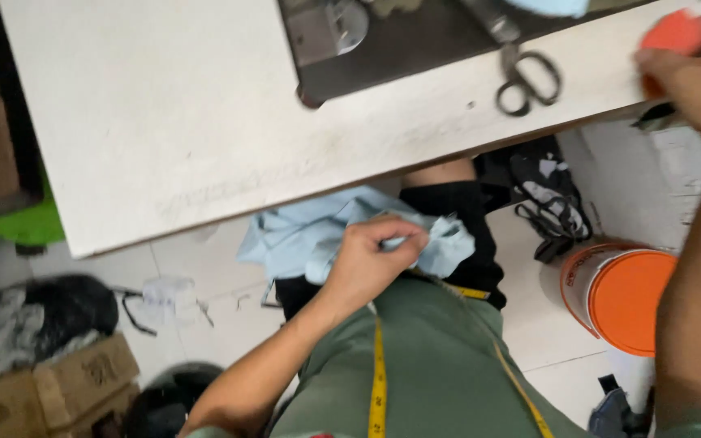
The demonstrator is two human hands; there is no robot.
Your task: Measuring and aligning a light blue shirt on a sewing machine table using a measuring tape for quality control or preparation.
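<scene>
I'm looking down into a sewing workshop. A white worktop (164,105) carries a sewing machine's dark base (415,40) and black-handled scissors (525,77), just left of my right fingers (663,69). A yellow tape measure (379,365) hangs below my left fingers (403,235), which bunch pale blue fabric (302,235); fabric scraps (10,324) litter the floor.

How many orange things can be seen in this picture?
2. One orange piece is at the right hand, above the white table's far right edge. One orange-lidded bucket stands on the floor at the lower right. Others may be hidden under the table.
</scene>
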